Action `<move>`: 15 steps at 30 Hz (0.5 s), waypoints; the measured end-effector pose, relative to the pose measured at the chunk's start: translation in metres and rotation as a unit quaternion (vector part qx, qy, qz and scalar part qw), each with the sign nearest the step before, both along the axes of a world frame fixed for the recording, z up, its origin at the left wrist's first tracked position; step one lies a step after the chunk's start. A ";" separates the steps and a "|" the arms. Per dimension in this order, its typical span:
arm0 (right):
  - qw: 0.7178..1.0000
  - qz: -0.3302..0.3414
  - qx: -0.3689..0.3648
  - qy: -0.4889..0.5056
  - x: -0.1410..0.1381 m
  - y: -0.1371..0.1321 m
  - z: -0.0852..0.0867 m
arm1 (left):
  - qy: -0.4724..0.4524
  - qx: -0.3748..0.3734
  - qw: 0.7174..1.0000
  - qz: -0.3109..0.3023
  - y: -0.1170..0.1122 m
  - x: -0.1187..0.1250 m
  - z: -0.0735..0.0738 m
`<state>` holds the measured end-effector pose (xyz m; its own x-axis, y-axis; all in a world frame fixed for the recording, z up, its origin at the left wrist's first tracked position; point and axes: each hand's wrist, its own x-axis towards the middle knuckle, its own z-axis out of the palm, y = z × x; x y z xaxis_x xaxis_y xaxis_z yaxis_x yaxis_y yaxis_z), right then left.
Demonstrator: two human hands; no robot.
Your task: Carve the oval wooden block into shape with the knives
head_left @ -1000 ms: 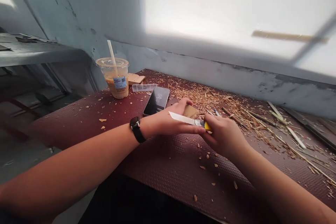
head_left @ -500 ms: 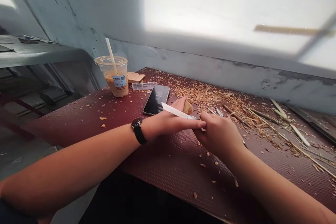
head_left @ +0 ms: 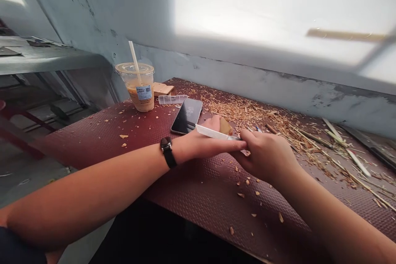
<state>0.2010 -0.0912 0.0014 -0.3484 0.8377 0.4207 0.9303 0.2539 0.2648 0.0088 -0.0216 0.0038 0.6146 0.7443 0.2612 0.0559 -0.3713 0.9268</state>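
Note:
My left hand [head_left: 206,142] is closed around a small tan piece of wood [head_left: 226,126], mostly hidden by the fingers. Its thumb stretches right and meets the fingers of my right hand [head_left: 267,152]. That right hand is wrapped round the handle of a knife, and the handle itself is covered by the fingers. The pale, straight knife blade [head_left: 213,133] points left, lying above my left hand and close to the wood. Whether the edge touches the wood I cannot tell. A black watch sits on my left wrist.
A phone [head_left: 187,116] lies just beyond my left hand. Behind it stand a plastic cup of iced drink [head_left: 140,90], a clear case [head_left: 173,99] and a wooden block [head_left: 163,89]. Wood shavings [head_left: 247,111], thin sticks and strips [head_left: 359,163] cover the dark red table's [head_left: 185,189] back and right.
The view has shifted slightly, so everything sits a little further right. Both hands keep their grips; the wood has turned slightly and shows more beyond the blade.

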 end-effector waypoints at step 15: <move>0.999 0.037 0.017 0.012 0.006 -0.002 0.004 | 0.105 0.097 0.990 0.004 -0.004 -0.004 -0.003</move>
